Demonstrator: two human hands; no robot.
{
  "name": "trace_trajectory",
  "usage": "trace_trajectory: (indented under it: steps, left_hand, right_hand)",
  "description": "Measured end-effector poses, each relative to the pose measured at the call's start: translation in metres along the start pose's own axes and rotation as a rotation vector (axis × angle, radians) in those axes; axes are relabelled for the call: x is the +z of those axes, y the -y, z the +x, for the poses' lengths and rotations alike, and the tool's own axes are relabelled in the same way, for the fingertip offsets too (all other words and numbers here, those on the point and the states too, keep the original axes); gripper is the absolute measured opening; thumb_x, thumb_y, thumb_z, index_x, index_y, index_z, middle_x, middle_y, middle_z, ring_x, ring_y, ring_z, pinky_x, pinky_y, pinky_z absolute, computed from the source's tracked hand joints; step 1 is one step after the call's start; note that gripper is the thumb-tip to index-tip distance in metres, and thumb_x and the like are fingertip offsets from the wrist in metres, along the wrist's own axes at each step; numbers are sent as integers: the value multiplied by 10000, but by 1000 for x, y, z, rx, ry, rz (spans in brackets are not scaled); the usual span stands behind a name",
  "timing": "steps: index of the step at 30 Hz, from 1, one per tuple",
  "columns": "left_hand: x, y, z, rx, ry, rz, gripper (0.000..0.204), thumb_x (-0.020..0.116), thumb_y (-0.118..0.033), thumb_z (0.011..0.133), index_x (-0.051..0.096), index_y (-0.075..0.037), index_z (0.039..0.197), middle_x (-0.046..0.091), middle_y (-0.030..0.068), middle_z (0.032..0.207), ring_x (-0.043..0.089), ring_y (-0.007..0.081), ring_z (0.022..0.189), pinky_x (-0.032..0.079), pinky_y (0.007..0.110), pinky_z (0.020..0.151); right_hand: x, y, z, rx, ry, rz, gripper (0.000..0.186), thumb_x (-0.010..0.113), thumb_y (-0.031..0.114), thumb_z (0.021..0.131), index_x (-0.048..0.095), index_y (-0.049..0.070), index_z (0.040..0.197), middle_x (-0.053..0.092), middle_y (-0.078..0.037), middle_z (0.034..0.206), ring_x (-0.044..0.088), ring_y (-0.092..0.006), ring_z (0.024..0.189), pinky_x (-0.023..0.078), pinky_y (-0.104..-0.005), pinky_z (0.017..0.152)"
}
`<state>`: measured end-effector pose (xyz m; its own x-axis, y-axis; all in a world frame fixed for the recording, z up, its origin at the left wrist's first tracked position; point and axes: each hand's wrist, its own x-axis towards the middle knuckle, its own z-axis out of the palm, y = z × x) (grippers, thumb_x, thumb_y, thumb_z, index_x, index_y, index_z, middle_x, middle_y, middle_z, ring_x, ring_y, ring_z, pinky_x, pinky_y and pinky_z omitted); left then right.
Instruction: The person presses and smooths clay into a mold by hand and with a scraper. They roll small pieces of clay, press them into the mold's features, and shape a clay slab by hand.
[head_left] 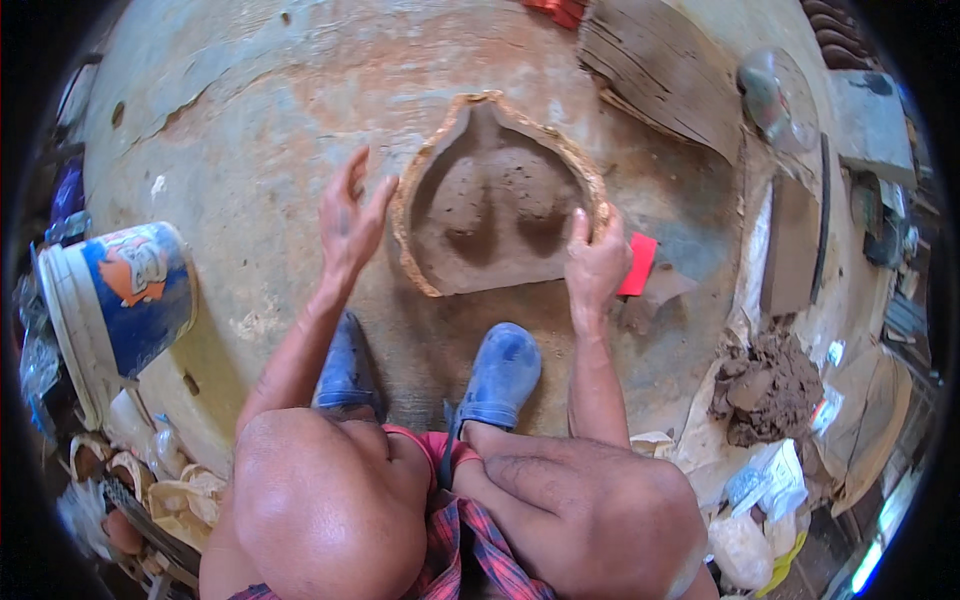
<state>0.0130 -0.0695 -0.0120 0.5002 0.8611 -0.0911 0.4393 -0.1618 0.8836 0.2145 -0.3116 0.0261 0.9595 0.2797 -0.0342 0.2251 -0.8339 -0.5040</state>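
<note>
In the head view, a hollow form (pixel 404 240) with a rough orange-tan rim sits at the upper centre of the frame, on the worn floor (pixel 250 150). Grey-brown clay (pixel 490 268) lines it, with two raised lumps inside. The right hand (pixel 598 262) has its grip on the right rim, thumb over the inner edge; a red piece (pixel 638 262) shows just beside it. The left hand (pixel 350 228) is wide and unclosed beside the left rim; whether its thumb touches, I cannot tell. The step in hand looks like steadying or positioning the form. Moving it evenly would call for closing the left grip on the rim opposite.
</note>
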Motion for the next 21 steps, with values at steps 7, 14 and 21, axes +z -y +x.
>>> trace_trajectory:
  steps: [7, 14, 21]
  left_hand:
    - [12, -12, -71, -215, 385, -50, 912, 701, -324, 1033, 151, -58, 1711, 557, 278, 1530, 574, 351, 1384, 464, 432, 1136]
    - [18, 9, -22, 289, 278, 193, 904, 703, -524, 996, 280, -144, 1698, 671, 308, 1311, 669, 436, 1206, 532, 474, 1017]
    - [3, -14, 15, 175, 611, 262, 791, 683, -580, 988, 418, -240, 1652, 719, 263, 1199, 695, 430, 1120, 549, 485, 963]
  right_hand:
    - [-11, -14, 2, -32, 86, 128, 642, 737, 456, 993, 615, -29, 1395, 742, -302, 1149, 717, -470, 1081, 551, -503, 915]
    - [-8, -14, -14, -94, 81, 148, 655, 730, 490, 1003, 621, -39, 1373, 755, -272, 1100, 747, -401, 1002, 556, -478, 854]
    - [-17, -13, -36, -2, 125, 168, 757, 755, 530, 961, 588, -59, 1406, 745, -291, 1141, 724, -438, 1092, 550, -483, 935]
